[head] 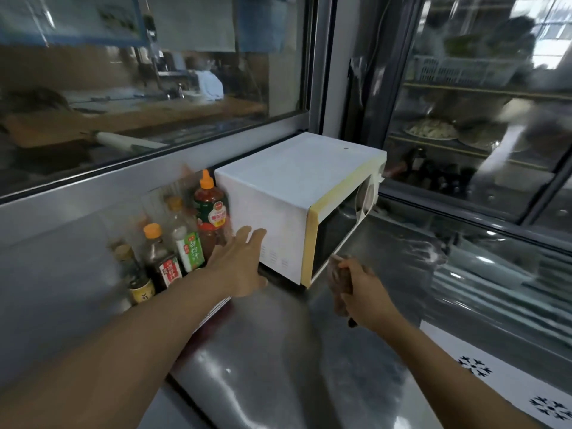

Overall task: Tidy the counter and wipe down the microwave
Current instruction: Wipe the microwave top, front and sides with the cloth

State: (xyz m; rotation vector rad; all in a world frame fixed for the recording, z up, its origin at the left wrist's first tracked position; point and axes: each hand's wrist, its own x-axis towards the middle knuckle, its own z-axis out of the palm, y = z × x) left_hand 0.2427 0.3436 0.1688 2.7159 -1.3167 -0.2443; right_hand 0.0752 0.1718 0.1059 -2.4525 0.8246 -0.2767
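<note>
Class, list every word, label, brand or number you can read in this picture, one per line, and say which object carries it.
"白灼汁": green label of the clear bottle.
Red label of the dark bottle: characters too blurred to read.
Red-and-green label of the orange-spouted sauce bottle: too blurred.
Yellow label of the nearest bottle: too blurred.
Microwave: no readable text.

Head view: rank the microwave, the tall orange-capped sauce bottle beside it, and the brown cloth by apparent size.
1. microwave, by far the largest.
2. tall orange-capped sauce bottle.
3. brown cloth, gripped in the right hand, partly hidden and nearer the camera, so its rank is unsure.
</note>
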